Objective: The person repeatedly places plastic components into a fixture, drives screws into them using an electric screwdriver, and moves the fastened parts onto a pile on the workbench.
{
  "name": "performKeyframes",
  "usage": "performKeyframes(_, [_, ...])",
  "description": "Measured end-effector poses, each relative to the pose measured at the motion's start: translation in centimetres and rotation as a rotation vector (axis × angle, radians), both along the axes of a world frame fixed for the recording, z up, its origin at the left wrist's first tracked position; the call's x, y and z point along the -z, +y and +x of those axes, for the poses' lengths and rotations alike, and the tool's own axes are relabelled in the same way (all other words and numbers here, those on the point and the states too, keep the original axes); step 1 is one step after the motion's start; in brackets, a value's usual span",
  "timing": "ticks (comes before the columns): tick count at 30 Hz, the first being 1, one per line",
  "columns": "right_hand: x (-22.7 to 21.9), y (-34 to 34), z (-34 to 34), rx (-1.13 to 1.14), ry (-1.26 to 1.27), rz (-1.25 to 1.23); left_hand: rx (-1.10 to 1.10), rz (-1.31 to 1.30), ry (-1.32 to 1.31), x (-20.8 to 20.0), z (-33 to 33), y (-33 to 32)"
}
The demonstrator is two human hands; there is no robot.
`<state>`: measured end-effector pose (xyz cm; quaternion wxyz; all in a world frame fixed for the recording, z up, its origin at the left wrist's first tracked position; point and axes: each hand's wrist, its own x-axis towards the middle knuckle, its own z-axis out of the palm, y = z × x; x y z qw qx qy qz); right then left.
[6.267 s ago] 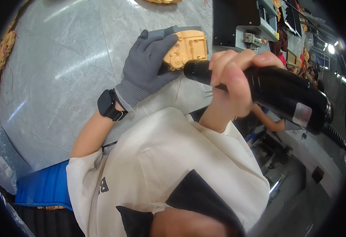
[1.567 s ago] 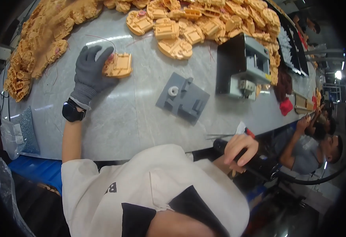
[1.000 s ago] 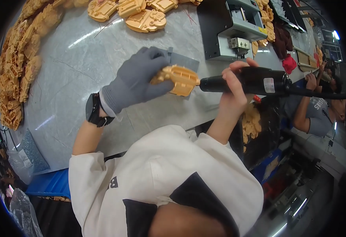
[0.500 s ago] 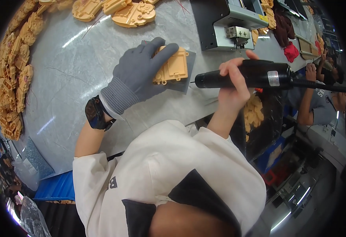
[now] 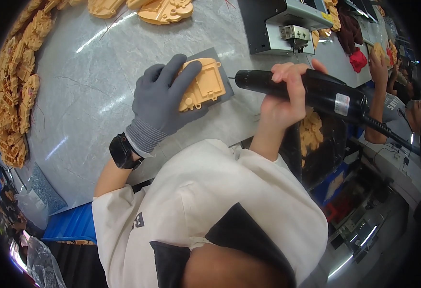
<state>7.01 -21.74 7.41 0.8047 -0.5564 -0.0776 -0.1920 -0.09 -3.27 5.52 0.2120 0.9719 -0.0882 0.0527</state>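
Observation:
My left hand [image 5: 160, 98], in a grey knitted glove, grips a yellow-orange plastic housing [image 5: 208, 82] by its left side, thumb over the top face. Beneath the housing lies a dark grey flat pad [image 5: 226, 86] on the table. My bare right hand [image 5: 287, 89] is wrapped round a black electric screwdriver [image 5: 268, 82], held roughly level. Its thin bit points left at the housing's right edge, a small gap away from it. A cable runs off the tool's rear to the right.
Piled yellow-orange plastic parts [image 5: 21, 96] line the left of the grey table [image 5: 81, 115]; more housings [image 5: 165, 12] lie at the far edge. A metal machine [image 5: 287, 29] stands far right. A black-lined bin [image 5: 328, 153] holds parts near my right arm. Another person's arm [image 5: 377, 91] shows at the right.
The housing and pad have turned a little under my left hand, which shifted slightly left and nearer. The screwdriver's bit has risen in view, and its rear end has swung nearer to me.

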Motion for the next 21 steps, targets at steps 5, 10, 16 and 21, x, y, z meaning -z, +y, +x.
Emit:
performKeyframes(5, [-0.1,-0.7,0.2,0.004,0.023,0.028,0.011,0.0,-0.186,1.8,0.1,-0.1])
performKeyframes(10, [-1.1,-2.2,0.5,0.039,-0.052,0.089,-0.047,-0.025,-0.215,2.5,-0.4,-0.3])
performKeyframes(16, [-4.9,-8.7,3.5,0.07,-0.359,-0.048,0.046,-0.482,-0.568,-3.9,-0.9,-0.6])
performKeyframes(21, [-6.5,-8.2,9.1,-0.041,-0.237,-0.036,0.065,-0.178,-0.138,1.2,3.4,-1.8])
